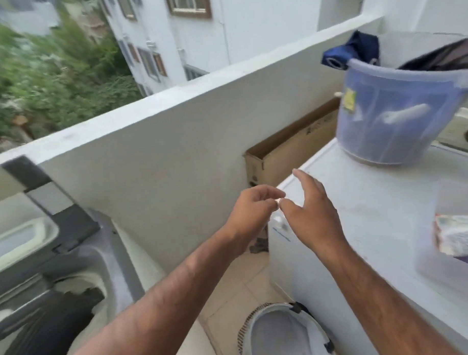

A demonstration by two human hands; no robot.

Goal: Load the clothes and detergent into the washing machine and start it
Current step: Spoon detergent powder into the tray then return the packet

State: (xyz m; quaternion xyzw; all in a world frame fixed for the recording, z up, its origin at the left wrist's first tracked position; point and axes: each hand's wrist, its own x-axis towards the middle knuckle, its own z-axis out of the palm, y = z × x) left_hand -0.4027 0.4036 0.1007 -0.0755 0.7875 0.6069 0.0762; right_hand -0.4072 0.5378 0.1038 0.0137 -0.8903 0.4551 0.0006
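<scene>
Washing machine (110, 250): grey top-loader, lid up, dark clothes (47, 330) in its drum
Bucket (395, 118): translucent blue, holding laundry (355, 51), at the white counter's (367, 215) far edge
Left hand (251, 211): loosely curled, empty
Right hand (311, 214): fingers spread, empty, over the counter's left edge
</scene>
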